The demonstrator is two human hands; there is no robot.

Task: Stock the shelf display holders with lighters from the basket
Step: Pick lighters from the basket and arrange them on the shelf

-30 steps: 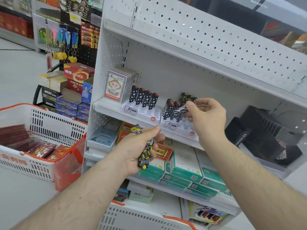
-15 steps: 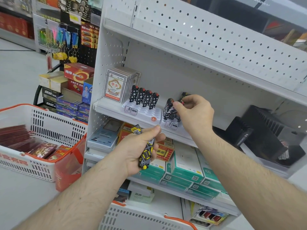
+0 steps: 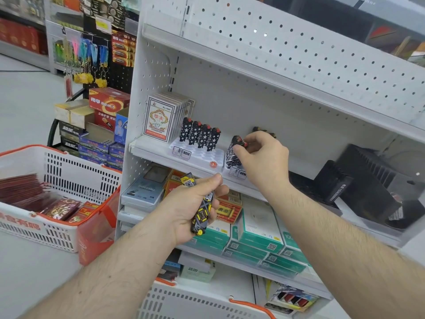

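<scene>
My left hand (image 3: 190,206) grips a bundle of black-and-yellow patterned lighters (image 3: 202,210) below the shelf edge. My right hand (image 3: 262,157) is up at the right display holder (image 3: 236,172), its fingers pinching a black striped lighter (image 3: 234,148) that stands among others in the holder's front row. More lighters show behind my fingers. The left display holder (image 3: 197,156) is white and carries several black star-patterned lighters (image 3: 200,135) in its back row, with bare slots in front. A white basket with an orange rim (image 3: 207,302) sits at the bottom edge, its contents hidden.
Playing card packs (image 3: 161,118) stand left of the holders. Black boxes (image 3: 358,178) fill the shelf's right end. Boxed goods (image 3: 255,229) lie on the shelf below. A second white basket (image 3: 57,178) with red packets stands at the left, with battery racks (image 3: 108,107) behind it.
My right hand has moved left and down from the back of the right holder to its front row, bringing the lighter it pinches upright. My left hand has stayed in place.
</scene>
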